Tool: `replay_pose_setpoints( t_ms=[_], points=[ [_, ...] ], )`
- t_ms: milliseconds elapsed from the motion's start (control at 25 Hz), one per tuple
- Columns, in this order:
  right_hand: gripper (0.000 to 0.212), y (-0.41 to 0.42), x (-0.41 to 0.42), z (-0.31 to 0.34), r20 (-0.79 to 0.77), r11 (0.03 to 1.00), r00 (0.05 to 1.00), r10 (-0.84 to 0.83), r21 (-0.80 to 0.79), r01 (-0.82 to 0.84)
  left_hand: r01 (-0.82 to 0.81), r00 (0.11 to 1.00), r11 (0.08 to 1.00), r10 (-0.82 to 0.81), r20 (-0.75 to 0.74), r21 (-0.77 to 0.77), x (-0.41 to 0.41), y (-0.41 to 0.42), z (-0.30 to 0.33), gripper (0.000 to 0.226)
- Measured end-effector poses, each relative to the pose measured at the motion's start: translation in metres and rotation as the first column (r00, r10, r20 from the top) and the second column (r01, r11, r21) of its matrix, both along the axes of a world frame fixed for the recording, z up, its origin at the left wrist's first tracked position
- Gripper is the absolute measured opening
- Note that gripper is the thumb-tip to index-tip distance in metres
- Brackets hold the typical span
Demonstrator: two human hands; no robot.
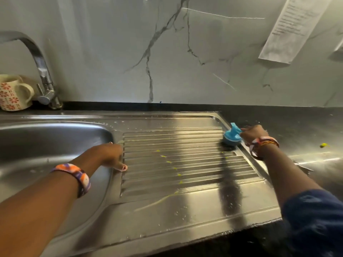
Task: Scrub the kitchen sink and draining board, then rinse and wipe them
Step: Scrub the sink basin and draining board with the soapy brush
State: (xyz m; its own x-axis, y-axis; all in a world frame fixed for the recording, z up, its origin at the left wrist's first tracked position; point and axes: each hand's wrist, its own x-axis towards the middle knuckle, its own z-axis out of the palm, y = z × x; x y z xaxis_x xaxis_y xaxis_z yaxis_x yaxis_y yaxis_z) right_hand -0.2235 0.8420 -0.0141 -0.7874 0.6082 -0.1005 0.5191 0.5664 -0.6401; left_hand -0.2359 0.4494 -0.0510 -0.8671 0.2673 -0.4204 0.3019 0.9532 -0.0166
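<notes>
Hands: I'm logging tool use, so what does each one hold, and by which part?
The right hand grips the blue scrubbing brush by its top handle. The left hand holds nothing; it rests on the draining board beside the sink.

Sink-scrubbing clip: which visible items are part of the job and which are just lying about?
In the job: blue scrub brush gripped by right hand; draining board; sink; tap; left hand resting on board.

Lying about: flowered mug; paper sheet on wall.
</notes>
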Motion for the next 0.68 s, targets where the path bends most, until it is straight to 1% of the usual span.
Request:
replay_pose_setpoints(
  t_ms=[80,120,200,240,320,400,480,600,680],
  points=[
    [0.031,-0.041,0.004,-0.003,-0.022,0.991,0.992,0.123,-0.057,-0.124,-0.029,1.000,0.998,0.029,-0.009,0.059,0.002,-0.003,-0.005,0.040],
    [0.031,-0.072,0.003,-0.006,-0.051,0.969,0.970,0.237,-0.055,-0.240,-0.053,0.998,0.994,0.055,-0.013,0.098,0.004,-0.005,-0.007,0.037],
    [0.030,-0.149,0.004,-0.014,-0.055,0.871,0.869,0.491,0.029,-0.490,-0.098,0.993,0.980,0.108,-0.045,0.173,0.012,-0.006,-0.011,0.034],
    [0.030,-0.189,0.007,-0.015,-0.054,0.829,0.827,0.560,0.037,-0.559,-0.114,0.988,0.973,0.131,-0.076,0.202,0.017,-0.006,-0.013,0.034],
    [0.032,-0.250,0.014,-0.021,-0.122,0.776,0.776,0.618,-0.058,-0.628,-0.133,0.973,0.966,0.169,-0.157,0.221,0.033,-0.002,-0.019,0.035],
    [0.035,-0.265,0.024,-0.022,-0.144,0.774,0.772,0.619,-0.055,-0.631,-0.140,0.962,0.962,0.189,-0.199,0.236,0.055,0.001,-0.022,0.037],
    [0.034,-0.233,0.029,-0.022,-0.128,0.801,0.796,0.592,-0.013,-0.598,-0.114,0.974,0.964,0.156,-0.165,0.241,0.071,-0.004,-0.021,0.045],
    [0.032,-0.140,0.042,-0.012,-0.052,0.897,0.898,0.437,0.095,-0.431,-0.085,0.994,0.980,0.095,-0.048,0.180,0.076,-0.012,-0.019,0.065],
    [0.033,-0.073,0.052,-0.003,-0.033,0.966,0.971,0.237,0.118,-0.232,-0.090,0.995,0.987,0.093,-0.020,0.134,0.076,-0.009,-0.019,0.070]
  ],
)
